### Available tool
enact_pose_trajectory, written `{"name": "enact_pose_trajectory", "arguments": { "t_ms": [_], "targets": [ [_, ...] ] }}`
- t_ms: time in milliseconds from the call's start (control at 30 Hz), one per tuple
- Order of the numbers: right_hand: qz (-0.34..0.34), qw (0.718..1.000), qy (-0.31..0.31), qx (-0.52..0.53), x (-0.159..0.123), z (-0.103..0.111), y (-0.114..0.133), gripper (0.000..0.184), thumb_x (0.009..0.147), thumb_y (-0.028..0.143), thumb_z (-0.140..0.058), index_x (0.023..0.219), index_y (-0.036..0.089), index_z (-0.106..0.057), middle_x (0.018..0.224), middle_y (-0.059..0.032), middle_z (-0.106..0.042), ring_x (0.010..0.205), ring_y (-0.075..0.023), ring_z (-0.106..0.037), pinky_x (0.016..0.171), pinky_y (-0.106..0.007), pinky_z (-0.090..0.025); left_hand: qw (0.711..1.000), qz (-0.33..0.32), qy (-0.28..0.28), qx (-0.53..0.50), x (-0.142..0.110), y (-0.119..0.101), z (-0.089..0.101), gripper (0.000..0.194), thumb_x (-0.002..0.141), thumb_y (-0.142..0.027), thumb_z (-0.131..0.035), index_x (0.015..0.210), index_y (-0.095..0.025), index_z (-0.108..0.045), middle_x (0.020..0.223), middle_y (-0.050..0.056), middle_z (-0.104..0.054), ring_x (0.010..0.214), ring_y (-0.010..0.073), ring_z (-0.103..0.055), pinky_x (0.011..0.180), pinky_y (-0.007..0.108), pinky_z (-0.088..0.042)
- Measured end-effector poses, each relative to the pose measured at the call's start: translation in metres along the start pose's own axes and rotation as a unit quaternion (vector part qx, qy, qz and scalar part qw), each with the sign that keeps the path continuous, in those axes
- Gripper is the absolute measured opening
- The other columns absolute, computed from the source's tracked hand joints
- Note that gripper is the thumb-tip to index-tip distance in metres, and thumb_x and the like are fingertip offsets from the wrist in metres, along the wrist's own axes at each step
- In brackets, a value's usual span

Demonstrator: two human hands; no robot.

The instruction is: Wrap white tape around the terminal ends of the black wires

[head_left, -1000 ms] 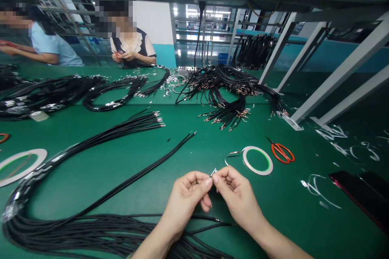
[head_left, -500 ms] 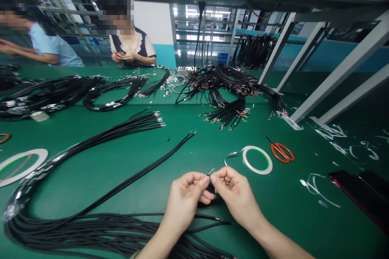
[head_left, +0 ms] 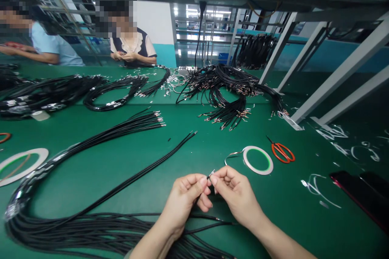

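A small silver metal terminal (head_left: 210, 175) was pinched in the left hand's (head_left: 182, 205) closed grip above the green table (head_left: 282, 214) at lower centre, long axis pointing up and right; the right hand's (head_left: 238, 199) curled grip sat just beside it, hold undeterminable.

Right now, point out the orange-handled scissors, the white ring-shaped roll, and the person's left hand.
Orange-handled scissors (head_left: 276, 147): head view, near the pivot.
White ring-shaped roll (head_left: 258, 173): head view, on its lower rim.
Left hand (head_left: 182, 206): head view, on the back of the hand.
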State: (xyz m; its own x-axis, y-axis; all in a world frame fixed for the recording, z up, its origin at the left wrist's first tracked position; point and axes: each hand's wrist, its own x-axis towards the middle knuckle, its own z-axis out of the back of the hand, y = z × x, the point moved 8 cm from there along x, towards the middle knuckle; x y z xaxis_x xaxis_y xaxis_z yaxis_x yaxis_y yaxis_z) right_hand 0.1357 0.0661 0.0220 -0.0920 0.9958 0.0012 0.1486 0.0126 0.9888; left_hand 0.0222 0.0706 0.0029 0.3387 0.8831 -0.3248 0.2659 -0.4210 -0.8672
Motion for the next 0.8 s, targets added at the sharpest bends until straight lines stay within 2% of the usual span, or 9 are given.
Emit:
{"name": "enact_pose_trajectory", "arguments": {
  "t_ms": [200, 500, 800],
  "targets": [
    [-0.005, 1.000, 0.002, 0.010, 0.0023, 0.0005, -0.0011, 0.017, 0.085, 0.031, -0.063, 0.079, 0.015, -0.063, 0.070, -0.0016, -0.066, 0.064, -0.0112, -0.058, 0.062, -0.022, -0.046, 1.000, -0.002, 0.011, -0.006, 0.0008, -0.0004, -0.0004, 0.028, 0.077, -0.037, -0.069, 0.068, -0.011, -0.064, 0.045, 0.000, -0.061, 0.035, 0.0042, -0.049, 0.040, 0.012, -0.039],
    [-0.014, 1.000, -0.025, 0.004, 0.0023, 0.0022, -0.0063, 0.019, 0.084, 0.032, -0.065, 0.075, 0.015, -0.063, 0.061, 0.0022, -0.060, 0.057, -0.0090, -0.053, 0.056, -0.020, -0.043, 0.997, -0.056, -0.051, 0.033, 0.0014, -0.0058, 0.0036, 0.030, 0.072, -0.039, -0.072, 0.069, -0.011, -0.063, 0.048, 0.001, -0.064, 0.038, 0.0084, -0.056, 0.041, 0.016, -0.045],
    [-0.009, 1.000, -0.006, 0.022, 0.0031, -0.0016, -0.0029, 0.018, 0.083, 0.032, -0.065, 0.076, 0.015, -0.063, 0.068, -0.0017, -0.066, 0.062, -0.0117, -0.057, 0.061, -0.023, -0.044, 1.000, -0.005, 0.023, -0.017, 0.0002, 0.0012, -0.0007, 0.028, 0.080, -0.034, -0.066, 0.065, -0.010, -0.063, 0.047, 0.000, -0.060, 0.034, 0.0027, -0.047, 0.039, 0.012, -0.037]
  ]
}}
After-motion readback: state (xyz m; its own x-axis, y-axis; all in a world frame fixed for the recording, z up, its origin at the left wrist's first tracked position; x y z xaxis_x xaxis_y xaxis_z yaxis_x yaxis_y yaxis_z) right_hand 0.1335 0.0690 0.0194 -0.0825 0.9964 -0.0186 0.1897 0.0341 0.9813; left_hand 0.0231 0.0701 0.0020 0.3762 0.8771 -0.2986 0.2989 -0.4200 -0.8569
